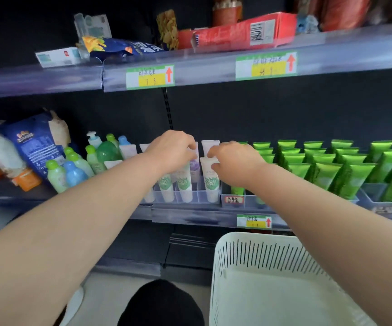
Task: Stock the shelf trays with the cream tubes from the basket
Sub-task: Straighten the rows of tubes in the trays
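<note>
While both hands [173,149] [235,161] reach in, white tubes [210,182] stand beneath.

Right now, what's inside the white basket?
The white basket shows only its bare pale floor, no tubes. The right forearm crosses over its far right side, so that corner is hidden.

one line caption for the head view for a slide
Both hands, left and right, settle white cream tubes into a clear shelf tray.

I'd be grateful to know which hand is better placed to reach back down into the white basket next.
Right, probably. The basket sits low on the right, directly beneath the right forearm, and the right hand only touches a white tube. The left hand is farther left, fingers among tubes.
</note>
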The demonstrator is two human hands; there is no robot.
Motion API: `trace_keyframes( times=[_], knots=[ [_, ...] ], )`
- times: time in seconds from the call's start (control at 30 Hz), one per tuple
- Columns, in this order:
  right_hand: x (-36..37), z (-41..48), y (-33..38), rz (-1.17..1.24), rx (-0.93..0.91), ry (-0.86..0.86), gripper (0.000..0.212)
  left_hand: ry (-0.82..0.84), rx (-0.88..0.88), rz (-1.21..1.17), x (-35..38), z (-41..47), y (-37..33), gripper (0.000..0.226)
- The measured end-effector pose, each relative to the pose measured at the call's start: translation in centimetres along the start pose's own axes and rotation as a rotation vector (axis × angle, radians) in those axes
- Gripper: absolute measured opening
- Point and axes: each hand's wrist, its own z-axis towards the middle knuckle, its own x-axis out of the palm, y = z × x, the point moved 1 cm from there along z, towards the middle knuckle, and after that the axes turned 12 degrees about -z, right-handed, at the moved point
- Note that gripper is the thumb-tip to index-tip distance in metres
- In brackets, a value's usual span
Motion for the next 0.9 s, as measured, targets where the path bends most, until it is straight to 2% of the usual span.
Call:
trace_keyframes(
  times=[0.27,0.5,0.63,0.77,0.9],
  knots=[
    [1.3,-8.6,-5.7,0.036,0.098,0.080,0.030,0.117,0.109,-0.029,4.4,-2.6,-6.5,0.024],
    [4.5,-15.2,-8.4,0.036,0.187,0.137,0.032,0.256,0.127,-0.018,9.5,-5.4,-10.0,0.027],
    [7.5,-18.1,-8.9,0.033,0.225,0.242,0.034,0.370,0.161,0.040,12.7,-6.7,-10.7,0.034],
    [10.0,-19.1,-9.9,0.016,0.275,0.295,0.041,0.390,0.190,0.095,15.6,-7.4,-10.9,0.043],
    [12.3,-18.7,-9.9,-0.025,0.264,0.311,0.059,0.444,0.177,0.074,18.2,-7.2,-9.9,0.066]
  ],
)
